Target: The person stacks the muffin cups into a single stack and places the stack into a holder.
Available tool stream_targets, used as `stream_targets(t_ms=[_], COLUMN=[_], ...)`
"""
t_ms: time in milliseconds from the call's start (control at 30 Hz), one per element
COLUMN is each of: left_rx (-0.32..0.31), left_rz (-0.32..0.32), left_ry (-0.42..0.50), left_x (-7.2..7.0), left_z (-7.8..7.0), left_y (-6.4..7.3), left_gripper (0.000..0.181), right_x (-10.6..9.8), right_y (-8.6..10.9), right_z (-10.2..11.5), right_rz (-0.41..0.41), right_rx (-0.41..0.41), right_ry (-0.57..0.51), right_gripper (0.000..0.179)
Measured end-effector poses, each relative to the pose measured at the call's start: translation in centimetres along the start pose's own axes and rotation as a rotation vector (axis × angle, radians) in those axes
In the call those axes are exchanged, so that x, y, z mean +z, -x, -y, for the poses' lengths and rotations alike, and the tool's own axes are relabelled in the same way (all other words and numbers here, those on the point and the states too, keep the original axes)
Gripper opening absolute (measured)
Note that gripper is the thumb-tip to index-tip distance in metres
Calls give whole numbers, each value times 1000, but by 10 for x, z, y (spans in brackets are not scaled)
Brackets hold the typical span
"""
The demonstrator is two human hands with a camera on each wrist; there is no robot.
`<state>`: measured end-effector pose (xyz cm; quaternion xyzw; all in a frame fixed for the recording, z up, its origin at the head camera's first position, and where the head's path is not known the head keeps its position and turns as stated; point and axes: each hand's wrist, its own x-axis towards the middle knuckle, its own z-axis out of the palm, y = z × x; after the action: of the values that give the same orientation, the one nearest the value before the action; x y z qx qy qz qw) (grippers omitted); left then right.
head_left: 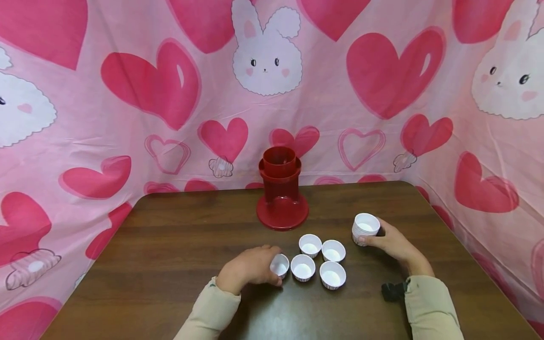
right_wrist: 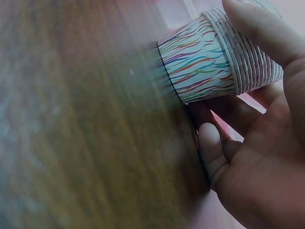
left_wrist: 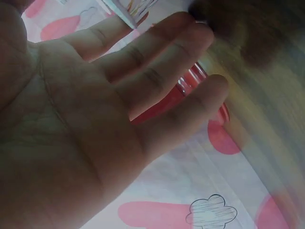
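Pink cloth (head_left: 272,108) is hanging behind; my left hand (head_left: 250,267) is pinching one paper cup (head_left: 280,265), my right hand (head_left: 395,243) gripping a cup stack (head_left: 365,227) that hard squeezing could squash.

A nested stack of white paper cups (head_left: 365,225) is upright in the right hand (head_left: 393,243), its base at the surface of the bench (head_left: 191,226); the rims crowd together above a white wall printed with wavy, many-coloured lines. Well apart from it, a single paper cup (head_left: 279,265) sits mouth up between thumb and fingers of the left hand (head_left: 252,268). Just beside that one, four similar cups (head_left: 303,267) stand upright in a close cluster, white insides showing.
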<state>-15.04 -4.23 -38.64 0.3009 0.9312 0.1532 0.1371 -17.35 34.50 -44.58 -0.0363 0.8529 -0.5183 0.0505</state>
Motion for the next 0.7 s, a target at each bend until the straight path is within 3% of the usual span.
stream_targets(t_ms=[233,533,700], left_rx=[34,-14,-34], left_rz=[-27,-73,-90], left_ry=[48,106,172], left_x=[-4,-10,-14], left_z=[7,13,14], left_y=[-1,-6,-10], left_gripper=[49,72,69], right_x=[1,0,0], right_y=[-1,-1,-1], right_z=[-1,-1,-1], right_rz=[-6,-2,-4], right_rx=[-7,0,-17], right_ry=[-2,-6,-5], right_gripper=[77,78,76])
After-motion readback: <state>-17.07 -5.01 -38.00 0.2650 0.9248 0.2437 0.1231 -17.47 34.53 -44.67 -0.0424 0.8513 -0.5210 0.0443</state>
